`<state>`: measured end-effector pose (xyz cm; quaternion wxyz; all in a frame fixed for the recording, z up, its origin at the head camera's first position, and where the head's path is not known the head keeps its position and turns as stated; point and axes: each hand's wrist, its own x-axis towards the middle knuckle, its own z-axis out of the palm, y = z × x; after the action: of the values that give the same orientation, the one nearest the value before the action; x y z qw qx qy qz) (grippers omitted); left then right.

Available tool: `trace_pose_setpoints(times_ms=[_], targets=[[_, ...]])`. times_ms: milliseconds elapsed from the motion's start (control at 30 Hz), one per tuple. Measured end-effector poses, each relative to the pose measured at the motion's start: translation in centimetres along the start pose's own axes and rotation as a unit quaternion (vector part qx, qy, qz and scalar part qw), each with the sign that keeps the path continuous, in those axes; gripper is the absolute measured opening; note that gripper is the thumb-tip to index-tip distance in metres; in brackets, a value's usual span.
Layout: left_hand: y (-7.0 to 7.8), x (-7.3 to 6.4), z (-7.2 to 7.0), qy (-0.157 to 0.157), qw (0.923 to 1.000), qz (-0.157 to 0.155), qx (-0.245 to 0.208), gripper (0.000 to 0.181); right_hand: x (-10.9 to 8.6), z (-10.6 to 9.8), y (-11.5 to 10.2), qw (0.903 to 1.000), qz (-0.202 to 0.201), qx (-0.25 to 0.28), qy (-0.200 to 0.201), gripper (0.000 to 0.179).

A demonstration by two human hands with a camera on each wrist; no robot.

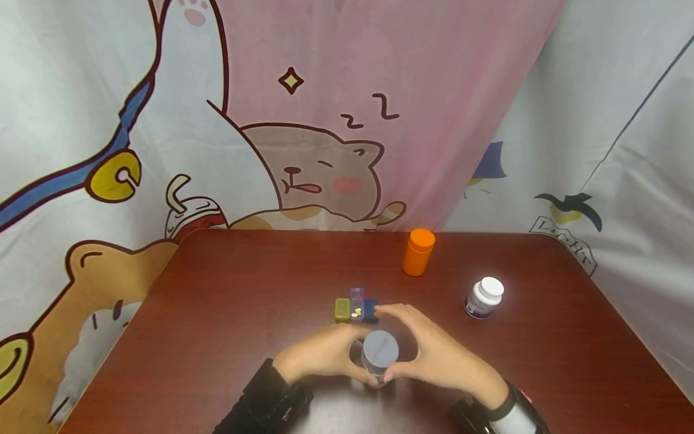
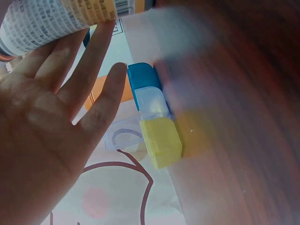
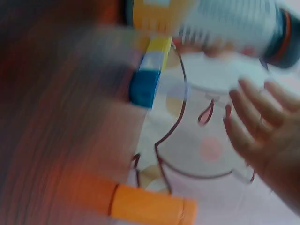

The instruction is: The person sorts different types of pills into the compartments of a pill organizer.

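Flanking the grey-capped bottle at the near side of the counter, the left hand and right hand have their fingers spread, likely to steady it; the three-compartment pill organizer sits just beyond, presumably for easy reach.

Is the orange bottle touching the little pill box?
Apart. The head view shows it: the orange bottle stands farther back and to the right of the pill box, with bare brown table between them.
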<state>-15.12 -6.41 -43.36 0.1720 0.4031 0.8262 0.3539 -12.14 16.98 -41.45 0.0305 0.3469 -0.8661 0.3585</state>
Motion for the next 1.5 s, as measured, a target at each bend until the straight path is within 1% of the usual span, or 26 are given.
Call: trace_pose_setpoints(times_ms=[67,167,200,333,433,600,867,967,1133,1333,1433,1500], targets=[[0.0,0.0,0.0,0.003,1.0000,0.000,-0.002,0.049,-0.1,-0.7,0.8,0.9982,-0.016,0.055,-0.017,0.097],[0.0,0.0,0.0,0.006,1.0000,0.001,-0.003,0.051,-0.1,-1.5,1.7,0.9932,-0.038,0.105,-0.032,0.091],[0.1,0.0,0.0,0.006,1.0000,0.000,-0.005,0.052,-0.1,-1.7,2.0,0.9925,-0.045,0.109,-0.033,0.087],[0.1,0.1,-0.1,0.005,1.0000,0.000,-0.008,0.053,0.1,-1.9,2.4,0.9911,-0.044,0.121,-0.033,0.067],[0.1,0.2,-0.1,0.005,0.9999,0.001,-0.009,0.055,0.2,-1.7,2.5,0.9909,-0.043,0.123,-0.032,0.059],[0.1,0.2,-0.1,0.005,0.9999,0.000,-0.012,0.059,0.2,-1.2,2.4,0.9919,-0.043,0.116,-0.033,0.057],[0.3,-0.1,-0.1,0.006,0.9999,-0.010,0.000,0.053,0.1,-0.6,1.6,0.9938,-0.031,0.100,-0.040,0.060],[0.2,-0.1,-0.1,0.005,0.9999,-0.011,0.001,0.056,0.1,-0.3,1.2,0.9938,-0.038,0.096,-0.042,0.060],[0.1,-0.2,-0.1,0.002,1.0000,-0.007,0.000,0.062,0.2,0.1,0.6,0.9940,-0.063,0.081,-0.037,0.060],[0.1,-0.2,-0.1,0.000,1.0000,-0.003,0.006,0.059,0.3,0.7,-0.3,0.9946,-0.090,0.050,-0.014,0.058],[0.0,-0.1,-0.1,-0.001,0.9999,0.001,0.010,0.059,0.4,1.0,-0.8,0.9957,-0.091,0.008,0.014,0.057],[0.0,-0.1,-0.1,0.000,0.9999,0.002,0.010,0.060,0.4,1.2,-1.2,0.9954,-0.084,-0.033,0.035,0.057]])
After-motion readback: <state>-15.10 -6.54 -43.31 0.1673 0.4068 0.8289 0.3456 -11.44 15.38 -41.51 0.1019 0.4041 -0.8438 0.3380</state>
